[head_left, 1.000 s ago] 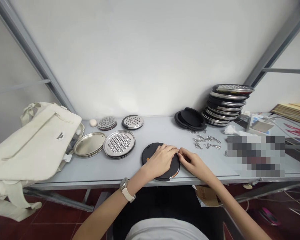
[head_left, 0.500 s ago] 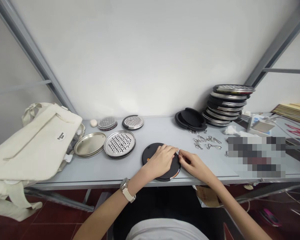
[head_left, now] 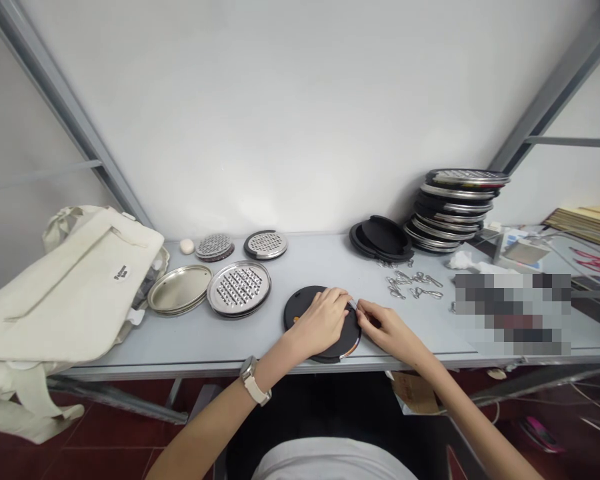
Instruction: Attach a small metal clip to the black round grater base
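Black disc (head_left: 300, 305), w/ a small orange mark: flat on the grey table (head_left: 250, 350) at its near edge, directly in front of the seated person. L hand (head_left: 325, 319): palm down across the disc, fingers close together and slightly bent, tips at the far R rim; whether they grip the rim, can't tell from here. R hand (head_left: 384, 327): just beside the same rim, thumb and index drawn together in a pinch on a small silvery piece (head_left: 353, 304), other fingers curled; the piece's full shape is hidden. Watch (head_left: 250, 372), pale strap, on L wrist.

Nr the disc, to its L: coarse grater plate (head_left: 239, 287), holes up, beside overlapping plain metal discs (head_left: 179, 290). Behind these, twds the wall: smaller grater plates (head_left: 215, 245), a dark-edged grater plate (head_left: 266, 244) and a pale rounded item (head_left: 187, 247). To the R, beyond R hand: loose metal clips (head_left: 415, 283); behind them, black round parts (head_left: 384, 237), next to a tall, uneven stack of plates (head_left: 453, 213). Far L: cream bag (head_left: 80, 287), partly on the table.
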Demonstrator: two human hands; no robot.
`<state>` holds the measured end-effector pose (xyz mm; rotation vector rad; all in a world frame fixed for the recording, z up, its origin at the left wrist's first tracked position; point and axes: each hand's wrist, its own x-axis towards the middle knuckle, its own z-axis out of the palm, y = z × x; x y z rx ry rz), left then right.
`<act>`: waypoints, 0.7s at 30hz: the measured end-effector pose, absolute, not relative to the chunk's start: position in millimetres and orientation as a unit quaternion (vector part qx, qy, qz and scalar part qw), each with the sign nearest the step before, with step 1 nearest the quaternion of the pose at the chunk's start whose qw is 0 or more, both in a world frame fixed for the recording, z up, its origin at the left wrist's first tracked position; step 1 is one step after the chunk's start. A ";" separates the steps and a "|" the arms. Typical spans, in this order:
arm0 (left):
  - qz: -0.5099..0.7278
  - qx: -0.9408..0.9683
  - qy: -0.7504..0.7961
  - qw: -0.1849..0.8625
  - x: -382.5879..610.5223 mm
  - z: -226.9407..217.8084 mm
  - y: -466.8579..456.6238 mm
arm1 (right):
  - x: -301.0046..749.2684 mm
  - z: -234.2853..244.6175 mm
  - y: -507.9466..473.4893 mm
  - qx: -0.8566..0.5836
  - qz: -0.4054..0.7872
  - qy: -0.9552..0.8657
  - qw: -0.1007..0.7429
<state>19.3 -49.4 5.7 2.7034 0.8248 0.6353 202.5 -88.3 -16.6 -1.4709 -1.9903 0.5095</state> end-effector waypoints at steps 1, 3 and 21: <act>0.217 0.926 0.283 0.123 19.2 5.6 -49.4 | 202.5 -16.4 -88.5 -0.555 0.193 -0.751 0.303; 0.216 0.926 0.284 0.125 19.0 5.6 -49.4 | 202.6 -16.3 -88.8 -0.555 0.195 -0.750 0.303; 0.216 0.925 0.283 0.131 18.7 7.2 -50.2 | 203.5 -17.6 -88.3 -0.553 0.194 -0.749 0.309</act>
